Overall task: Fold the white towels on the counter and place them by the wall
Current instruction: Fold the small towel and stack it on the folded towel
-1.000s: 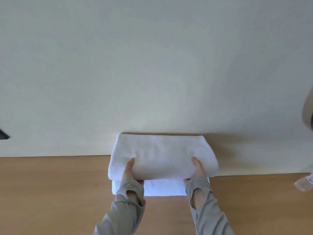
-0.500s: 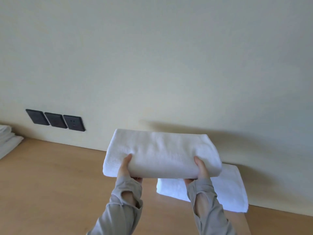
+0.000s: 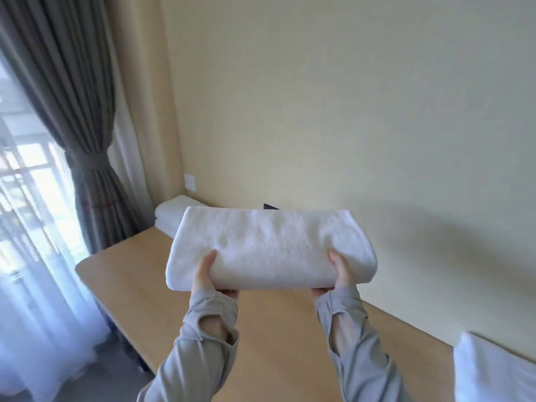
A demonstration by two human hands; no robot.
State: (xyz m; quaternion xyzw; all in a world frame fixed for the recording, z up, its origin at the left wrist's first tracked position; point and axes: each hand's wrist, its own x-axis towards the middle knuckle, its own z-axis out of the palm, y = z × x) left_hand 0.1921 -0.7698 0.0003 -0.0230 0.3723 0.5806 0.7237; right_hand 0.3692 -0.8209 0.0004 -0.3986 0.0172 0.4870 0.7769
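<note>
Wooden tabletop (image 3: 275, 338) runs along a cream wall (image 3: 348, 111), curtain (image 3: 87, 140) and a bright window off to the left.

Closest to the camera, grey sleeves come up from the bottom, and both hands have a proper grip on a folded white towel (image 3: 269, 245). The left hand (image 3: 210, 278) has its thumb on top and fingers tucked under the near left end, and the right hand (image 3: 338, 278) does the same at the near right end. Both are closed on it, pinching the thick folded edge. The towel's up in the air, clear of the wood, and it's holding its shape nicely with no corner flopping.

Off to the lower right there's another folded towel (image 3: 493, 369) lying by the wall. Way at the back, in the corner, sits a small stack of towels (image 3: 174, 213), with a dark wall socket (image 3: 271, 206) peeking just over the carried one.

My guess is this one's headed for that far stack. If so: keep it level, keep both pinches even so the layers don't slide, lower it flat with the fat fold facing out, line up the edges, then slip the fingers out sideways instead of yanking. Letting one end go early would probably make it sag open.
</note>
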